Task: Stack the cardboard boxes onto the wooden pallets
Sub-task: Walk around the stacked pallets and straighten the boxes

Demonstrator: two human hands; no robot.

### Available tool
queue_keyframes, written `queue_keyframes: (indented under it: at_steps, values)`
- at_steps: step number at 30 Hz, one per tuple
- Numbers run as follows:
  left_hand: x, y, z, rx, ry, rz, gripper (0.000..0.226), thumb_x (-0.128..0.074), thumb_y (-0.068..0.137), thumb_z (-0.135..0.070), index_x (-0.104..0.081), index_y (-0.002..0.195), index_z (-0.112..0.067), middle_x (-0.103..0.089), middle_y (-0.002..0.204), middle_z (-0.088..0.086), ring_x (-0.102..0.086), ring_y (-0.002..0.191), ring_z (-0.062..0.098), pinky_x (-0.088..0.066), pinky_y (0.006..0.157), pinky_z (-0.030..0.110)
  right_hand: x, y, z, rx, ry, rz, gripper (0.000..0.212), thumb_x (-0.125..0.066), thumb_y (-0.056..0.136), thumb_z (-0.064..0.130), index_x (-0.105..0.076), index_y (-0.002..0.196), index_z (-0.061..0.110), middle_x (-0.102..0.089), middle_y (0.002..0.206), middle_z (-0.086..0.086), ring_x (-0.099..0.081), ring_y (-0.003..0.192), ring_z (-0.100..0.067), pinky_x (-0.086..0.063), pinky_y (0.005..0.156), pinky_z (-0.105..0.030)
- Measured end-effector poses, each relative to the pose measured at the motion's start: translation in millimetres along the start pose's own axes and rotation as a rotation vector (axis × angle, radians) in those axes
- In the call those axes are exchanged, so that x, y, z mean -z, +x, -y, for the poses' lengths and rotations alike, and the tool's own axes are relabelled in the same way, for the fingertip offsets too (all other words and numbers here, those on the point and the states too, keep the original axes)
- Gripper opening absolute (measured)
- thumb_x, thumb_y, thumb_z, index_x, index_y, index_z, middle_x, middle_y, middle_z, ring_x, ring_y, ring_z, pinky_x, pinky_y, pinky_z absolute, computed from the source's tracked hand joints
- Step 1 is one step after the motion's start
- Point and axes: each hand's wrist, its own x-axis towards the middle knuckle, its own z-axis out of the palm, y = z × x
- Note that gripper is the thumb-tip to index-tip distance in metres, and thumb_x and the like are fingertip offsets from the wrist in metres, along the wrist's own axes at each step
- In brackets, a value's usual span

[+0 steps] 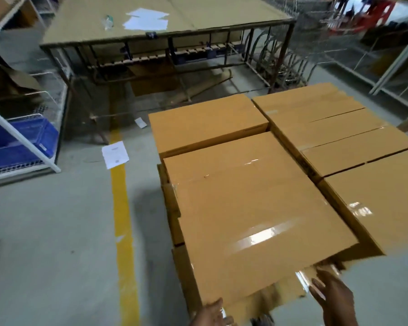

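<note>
Several taped brown cardboard boxes form a stack in front of me; the pallet beneath is hidden. The nearest top box (257,222) lies in the left column, slightly askew, its near edge overhanging the boxes below. My left hand (210,312) is at the near left corner of that box, fingers spread, touching its edge. My right hand (335,300) is open beside the near right corner, just off the box. Behind it sits another box (207,123), and a row of narrower boxes (335,130) fills the right column.
A yellow floor line (123,220) runs along the left of the stack with loose paper sheets (115,154) on it. A long metal-frame table (165,41) stands behind. White shelving with a blue crate (17,142) is at the left; wire racks at the back right.
</note>
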Motion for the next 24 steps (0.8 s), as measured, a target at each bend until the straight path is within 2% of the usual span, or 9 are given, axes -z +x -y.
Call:
queue_keyframes:
  at_steps: [2, 4, 7, 10, 12, 15, 17, 20, 24]
  values:
    - [37, -21, -17, 0.037, 0.046, 0.051, 0.031, -0.047, 0.106, -0.007, -0.058, 0.095, 0.020, -0.070, 0.086, 0.032, -0.069, 0.067, 0.042, -0.044, 0.072, 0.046, -37, -41, -30, 0.061, -0.097, -0.121, 0.029, -0.058, 0.099, -0.001, -0.060, 0.128, -0.006, -0.061, 0.127, -0.024, -0.067, 0.056, 0.000, -0.055, 0.047, -0.019]
    - [74, -49, -44, -0.021, 0.018, 0.022, 0.026, -0.049, 0.103, -0.004, -0.057, 0.100, 0.021, -0.070, 0.086, 0.030, -0.070, 0.058, 0.045, -0.043, 0.070, 0.049, -82, -81, -55, 0.200, -0.176, -0.154, 0.019, -0.065, 0.093, -0.005, -0.069, 0.112, -0.004, -0.068, 0.115, -0.028, -0.065, 0.066, -0.005, -0.055, 0.052, -0.015]
    - [115, -79, -106, -0.114, -0.034, -0.079, 0.033, -0.052, 0.103, -0.011, -0.056, 0.124, 0.014, -0.068, 0.107, 0.025, -0.065, 0.092, 0.043, -0.053, 0.070, 0.052, -151, -129, -72, 0.316, -0.282, -0.004, 0.014, -0.070, 0.089, -0.006, -0.074, 0.098, 0.004, -0.075, 0.095, -0.017, -0.065, 0.072, 0.003, -0.045, 0.067, 0.002]
    - [125, -94, -170, -0.178, 0.068, -0.101, 0.041, -0.056, 0.102, -0.027, -0.060, 0.132, 0.002, -0.073, 0.107, 0.013, -0.063, 0.100, 0.033, -0.048, 0.082, 0.043, -201, -142, -58, 0.412, -0.329, 0.091, 0.022, -0.074, 0.089, 0.001, -0.075, 0.091, 0.022, -0.076, 0.086, 0.015, -0.067, 0.082, 0.007, -0.046, 0.074, -0.001]
    - [116, -101, -211, -0.264, 0.176, -0.113, 0.037, -0.056, 0.101, -0.035, -0.065, 0.126, -0.010, -0.078, 0.107, 0.006, -0.065, 0.107, 0.025, -0.047, 0.088, 0.038, -225, -142, -52, 0.440, -0.337, 0.132, 0.018, -0.073, 0.092, 0.008, -0.076, 0.094, 0.025, -0.075, 0.091, 0.018, -0.068, 0.090, -0.001, -0.052, 0.078, -0.012]
    - [83, -104, -275, -0.370, 0.303, -0.073, 0.033, -0.052, 0.103, -0.035, -0.065, 0.124, -0.013, -0.077, 0.112, 0.003, -0.067, 0.110, 0.021, -0.050, 0.087, 0.035, -252, -142, -47, 0.456, -0.305, 0.095, 0.014, -0.070, 0.094, 0.012, -0.076, 0.098, 0.024, -0.076, 0.098, 0.012, -0.068, 0.095, -0.005, -0.054, 0.085, -0.033]
    - [53, -105, -319, -0.426, 0.398, -0.032, 0.032, -0.052, 0.104, -0.034, -0.064, 0.126, -0.014, -0.077, 0.114, 0.002, -0.068, 0.112, 0.021, -0.051, 0.090, 0.035, -274, -137, -42, 0.468, -0.295, 0.046, 0.013, -0.070, 0.094, 0.013, -0.075, 0.099, 0.023, -0.076, 0.098, 0.009, -0.067, 0.094, -0.001, -0.054, 0.089, -0.039]
    - [7, -106, -391, -0.505, 0.554, 0.033, 0.032, -0.052, 0.104, -0.033, -0.062, 0.129, -0.015, -0.076, 0.117, 0.002, -0.068, 0.114, 0.021, -0.052, 0.094, 0.035, -323, -121, -38, 0.452, -0.311, 0.039, 0.011, -0.070, 0.095, 0.016, -0.075, 0.100, 0.025, -0.075, 0.100, 0.010, -0.066, 0.094, 0.002, -0.054, 0.093, -0.037]
    - [-54, -93, -481, -0.552, 0.850, 0.066, 0.029, -0.050, 0.105, -0.033, -0.065, 0.124, -0.016, -0.076, 0.115, 0.000, -0.070, 0.110, 0.017, -0.052, 0.092, 0.034, -414, -88, -19, 0.476, -0.305, 0.074, 0.014, -0.071, 0.094, 0.014, -0.074, 0.101, 0.026, -0.075, 0.100, 0.010, -0.068, 0.095, -0.006, -0.056, 0.083, -0.025]
